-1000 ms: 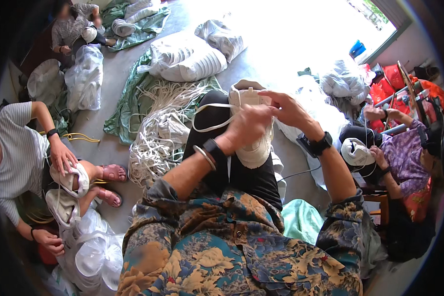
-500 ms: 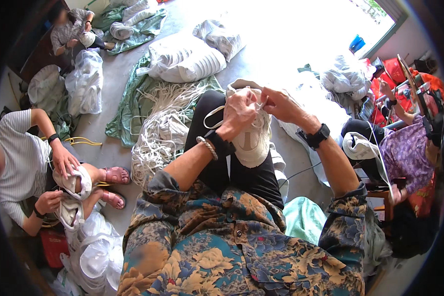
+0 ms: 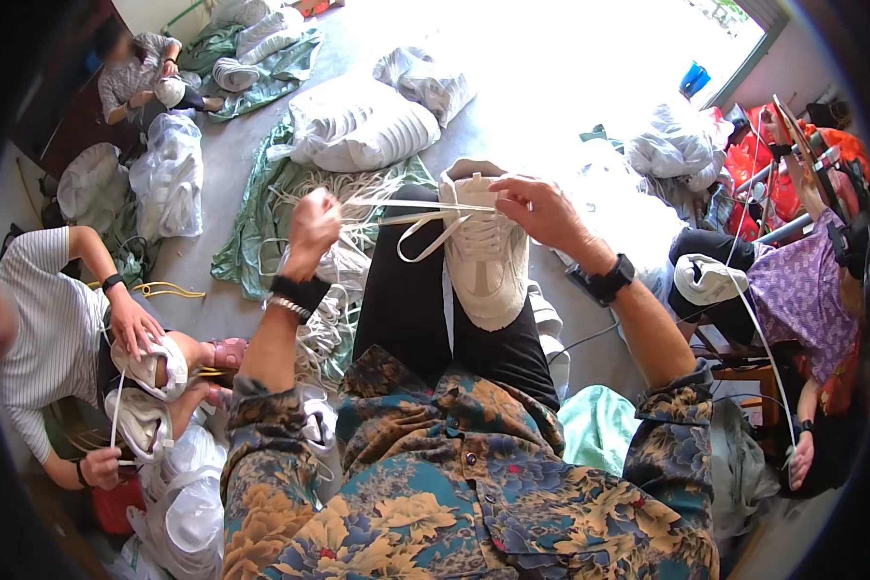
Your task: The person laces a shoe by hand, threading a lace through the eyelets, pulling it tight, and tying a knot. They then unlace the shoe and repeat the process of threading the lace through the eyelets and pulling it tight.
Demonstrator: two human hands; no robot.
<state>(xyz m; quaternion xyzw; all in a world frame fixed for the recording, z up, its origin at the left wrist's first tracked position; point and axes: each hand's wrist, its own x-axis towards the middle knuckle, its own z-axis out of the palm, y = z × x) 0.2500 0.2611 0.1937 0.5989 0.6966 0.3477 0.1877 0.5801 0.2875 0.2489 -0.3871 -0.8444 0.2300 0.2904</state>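
Note:
A cream-white sneaker (image 3: 490, 274) rests on my lap, toe toward me, with laces criss-crossed over its tongue. My left hand (image 3: 315, 221), closed in a fist, stretches a white shoelace (image 3: 411, 205) out to the left of the shoe. Just right of the shoe's upper eyelets, my right hand (image 3: 543, 212) pinches near the lace with thumb and fingers. The lace runs taut between both hands, doubled in places. A loose loop of lace hangs at the shoe's left side.
A heap of white laces (image 3: 324, 261) lies on green sheeting left of my knees. Beyond it sit plastic bags of shoes (image 3: 362, 126). Co-workers handle shoes at left (image 3: 145, 377), far left and right (image 3: 710, 278). More pale shoes (image 3: 548, 333) stand beside my leg.
My left hand has pulled away from the shoe to the left, drawing the lace out straight. My right hand stays near the eyelets. Both nearby co-workers have drawn laces out long.

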